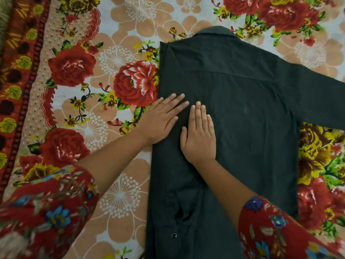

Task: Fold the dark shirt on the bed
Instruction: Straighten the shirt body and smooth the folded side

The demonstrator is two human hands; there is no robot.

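The dark shirt (pixel 233 113) lies back-up on the flowered bedspread (pixel 115 58), collar away, its left side folded in, its other sleeve stretched out. The left hand (pixel 160 120) and right hand (pixel 198 136) press flat on it, fingers extended, holding nothing.

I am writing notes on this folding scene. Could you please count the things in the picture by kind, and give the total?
Dark shirt: 1
Floral bedsheet: 1
Hands flat on the shirt: 2, the left hand and the right hand
Floral sleeves: 2, the left sleeve and the right sleeve
Total: 6
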